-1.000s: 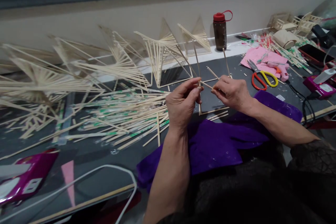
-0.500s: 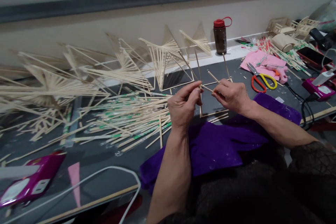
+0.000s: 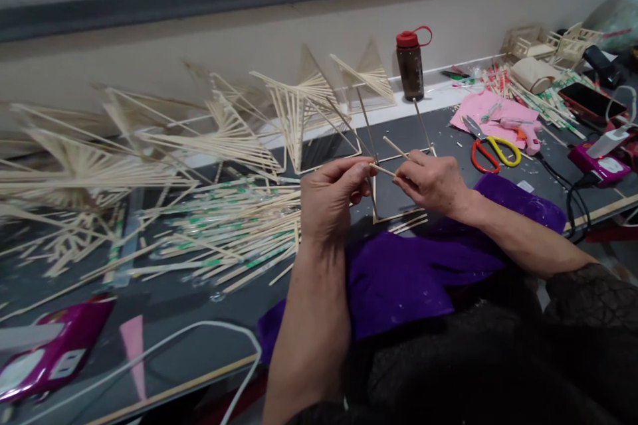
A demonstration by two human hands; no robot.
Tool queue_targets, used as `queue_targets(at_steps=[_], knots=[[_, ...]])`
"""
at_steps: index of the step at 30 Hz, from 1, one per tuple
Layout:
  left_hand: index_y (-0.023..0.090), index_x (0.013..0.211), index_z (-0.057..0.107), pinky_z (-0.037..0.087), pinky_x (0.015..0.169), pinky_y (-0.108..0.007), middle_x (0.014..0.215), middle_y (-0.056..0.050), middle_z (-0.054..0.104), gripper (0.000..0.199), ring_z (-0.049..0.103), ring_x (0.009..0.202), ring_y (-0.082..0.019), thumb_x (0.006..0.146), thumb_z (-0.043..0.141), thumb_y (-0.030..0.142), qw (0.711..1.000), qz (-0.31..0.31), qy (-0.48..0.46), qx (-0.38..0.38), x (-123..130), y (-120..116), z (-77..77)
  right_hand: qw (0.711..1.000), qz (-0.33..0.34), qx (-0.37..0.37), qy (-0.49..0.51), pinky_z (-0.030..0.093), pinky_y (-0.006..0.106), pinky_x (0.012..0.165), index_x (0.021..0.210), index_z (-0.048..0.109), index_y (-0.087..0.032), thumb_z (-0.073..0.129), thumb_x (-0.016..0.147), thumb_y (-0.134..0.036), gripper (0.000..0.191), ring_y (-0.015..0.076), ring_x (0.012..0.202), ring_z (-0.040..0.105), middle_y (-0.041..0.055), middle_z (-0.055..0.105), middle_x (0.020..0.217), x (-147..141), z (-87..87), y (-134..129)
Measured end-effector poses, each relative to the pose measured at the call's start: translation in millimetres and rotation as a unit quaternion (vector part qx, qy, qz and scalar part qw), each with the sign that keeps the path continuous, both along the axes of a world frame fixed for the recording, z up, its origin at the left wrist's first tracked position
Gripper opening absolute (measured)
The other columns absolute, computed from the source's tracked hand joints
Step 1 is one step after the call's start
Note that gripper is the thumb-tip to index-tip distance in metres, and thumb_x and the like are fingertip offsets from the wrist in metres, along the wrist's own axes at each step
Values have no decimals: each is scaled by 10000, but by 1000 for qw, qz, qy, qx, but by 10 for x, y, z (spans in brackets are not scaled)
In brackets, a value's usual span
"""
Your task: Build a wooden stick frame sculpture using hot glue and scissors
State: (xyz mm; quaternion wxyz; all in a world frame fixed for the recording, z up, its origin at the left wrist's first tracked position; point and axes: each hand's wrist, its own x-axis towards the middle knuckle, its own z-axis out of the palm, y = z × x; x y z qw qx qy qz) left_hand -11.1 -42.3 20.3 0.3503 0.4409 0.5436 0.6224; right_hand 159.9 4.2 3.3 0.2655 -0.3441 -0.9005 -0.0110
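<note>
My left hand (image 3: pixel 331 202) is closed, thumb and forefinger pinching the left end of a thin wooden chopstick (image 3: pixel 383 170). The fingertips of my right hand (image 3: pixel 431 180) are closed on the other end of it. A second stick (image 3: pixel 395 146) pokes up past my right fingers; whether that hand grips it too, I cannot tell. Behind and below the hands stands a frame of glued sticks (image 3: pixel 401 214), with a square base on the table and thin uprights rising from it. My left fingers are close to one upright; contact is unclear.
Left of my hands lies a pile of chopsticks (image 3: pixel 234 226), some in wrappers. Finished stick structures (image 3: pixel 299 96) line the wall beside a bottle (image 3: pixel 409 70). Scissors (image 3: pixel 493 153), a pink glue gun (image 3: pixel 523 129) and a power strip (image 3: pixel 598 163) are on the right. Purple cloth (image 3: pixel 399 285) covers the near edge.
The view has shifted slightly, so most things sit a little further left. My left hand has turned a bit and moved left along the stick, showing more of it between the hands.
</note>
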Motion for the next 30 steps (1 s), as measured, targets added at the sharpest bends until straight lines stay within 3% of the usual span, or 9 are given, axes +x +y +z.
queue_targets(at_steps=[11, 18, 30], knots=[[208, 839, 743, 295, 379, -180, 644, 3, 713, 266, 495, 415, -63, 587, 788, 281, 1000, -9, -27, -11, -23, 37, -2, 1000, 3, -7, -13, 216, 286, 576, 957, 705, -147, 389, 1018, -349, 380, 124, 680, 494, 70, 658, 920, 7, 36, -7], [184, 831, 784, 342, 390, -184, 691, -35, 736, 202, 537, 466, -74, 670, 755, 303, 997, 9, 68, 19, -30, -34, 39, 1000, 10, 1, -5, 220, 287, 576, 950, 694, -150, 385, 1018, -357, 379, 123, 674, 491, 65, 644, 909, 9, -1, 17], [192, 867, 804, 435, 407, -181, 727, -50, 761, 227, 597, 506, -93, 683, 759, 317, 999, 0, 40, 28, -77, -30, -94, 1000, 8, 2, -5, 225, 283, 576, 951, 714, -152, 407, 1013, -357, 374, 120, 657, 472, 64, 643, 891, 5, 5, 1]])
